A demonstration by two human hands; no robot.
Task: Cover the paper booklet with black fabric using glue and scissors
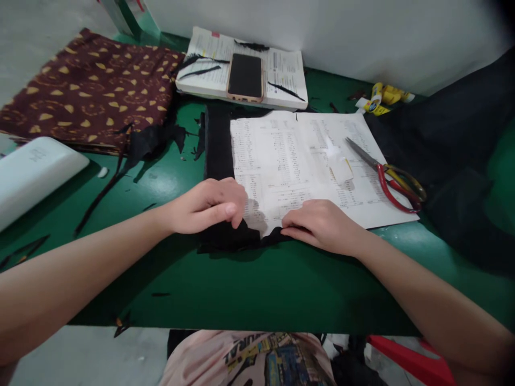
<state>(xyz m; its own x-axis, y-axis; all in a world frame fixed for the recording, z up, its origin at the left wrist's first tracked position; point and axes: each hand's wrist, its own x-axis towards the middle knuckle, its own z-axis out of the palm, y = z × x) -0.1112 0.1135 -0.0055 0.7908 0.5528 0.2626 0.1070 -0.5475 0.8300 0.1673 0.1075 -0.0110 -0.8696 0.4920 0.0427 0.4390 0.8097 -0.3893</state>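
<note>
A printed white sheet (277, 145) lies over black cloth (217, 145), whose dark edge shows along the sheet's left and front sides. My left hand (213, 206) rests at the front left corner, fingers curled down and thumb lying across them; what is under the fingertips is hidden. Along the front edge, my right hand (322, 225) is closed in a pinch on the black cloth where it meets the paper. Red-handled scissors (388, 179) lie across the sheet's right side. A small folded scrap of paper (341, 169) sits on the sheet near the blades.
At the back, a phone (245, 78) lies on a thick open book (285, 69). Yellow glue tubes (382, 99) stand right of it. Patterned brown cloth (100, 91) and a white case (36, 177) occupy the left. Dark fabric (450, 128) covers the right; black scraps dot the green table (249, 295).
</note>
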